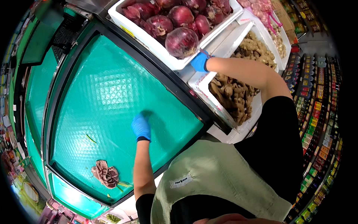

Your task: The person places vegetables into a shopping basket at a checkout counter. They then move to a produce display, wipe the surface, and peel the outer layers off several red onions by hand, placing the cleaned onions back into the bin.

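My left hand (pixel 141 127), in a blue glove, is over the green surface of a black-framed display bin (pixel 117 131). Its fingers point away from me, and their tips are hard to make out against a dark shadow. My right hand (pixel 199 61), also gloved in blue, is at the near corner of a white foam box (pixel 173 63) filled with red onions (pixel 181 42). The box hides part of its fingers. On the green surface, near the left forearm, lies a crumpled brown patterned cloth (pixel 105 174). A thin green stem (pixel 91 138) lies farther left.
Under my right forearm stands a white foam box (pixel 205 86) of ginger (pixel 233 95). Garlic in pink netting (pixel 258 9) is beyond it. Shelves of packaged goods (pixel 314 120) line the right side. Another green bin (pixel 42 89) adjoins on the left, behind a metal-edged divider.
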Demonstrator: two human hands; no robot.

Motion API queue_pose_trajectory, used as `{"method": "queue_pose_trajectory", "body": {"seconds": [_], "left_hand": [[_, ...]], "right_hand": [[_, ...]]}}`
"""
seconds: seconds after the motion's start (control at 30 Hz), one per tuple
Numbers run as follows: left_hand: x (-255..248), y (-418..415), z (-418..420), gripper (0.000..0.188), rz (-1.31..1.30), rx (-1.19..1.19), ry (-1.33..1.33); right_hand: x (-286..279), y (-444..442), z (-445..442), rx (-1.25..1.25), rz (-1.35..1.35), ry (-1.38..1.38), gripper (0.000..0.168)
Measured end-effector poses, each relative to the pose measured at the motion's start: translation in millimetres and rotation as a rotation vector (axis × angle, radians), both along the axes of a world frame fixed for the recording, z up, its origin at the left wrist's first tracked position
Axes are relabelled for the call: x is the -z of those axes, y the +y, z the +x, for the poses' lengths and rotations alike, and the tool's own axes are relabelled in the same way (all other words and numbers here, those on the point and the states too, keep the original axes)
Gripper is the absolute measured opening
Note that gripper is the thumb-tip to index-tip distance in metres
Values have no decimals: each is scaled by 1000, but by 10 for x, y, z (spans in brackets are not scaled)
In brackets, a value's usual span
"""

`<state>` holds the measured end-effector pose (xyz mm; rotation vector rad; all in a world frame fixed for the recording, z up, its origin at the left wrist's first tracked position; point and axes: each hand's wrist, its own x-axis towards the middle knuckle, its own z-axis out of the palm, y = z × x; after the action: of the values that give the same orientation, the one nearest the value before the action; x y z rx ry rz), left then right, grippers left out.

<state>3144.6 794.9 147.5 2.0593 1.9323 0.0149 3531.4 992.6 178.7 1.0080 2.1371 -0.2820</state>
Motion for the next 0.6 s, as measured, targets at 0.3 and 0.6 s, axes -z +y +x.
{"method": "queue_pose_trajectory", "body": {"seconds": [0.3,0.6], "left_hand": [[-1158,511,1930,77,15,303,-314],[-489,514,1951,30,272,293,-533]], "right_hand": [[-1098,-278,-159,331,-38,214,19],[-1890,-1202,-96,708,220,1110,27]]}}
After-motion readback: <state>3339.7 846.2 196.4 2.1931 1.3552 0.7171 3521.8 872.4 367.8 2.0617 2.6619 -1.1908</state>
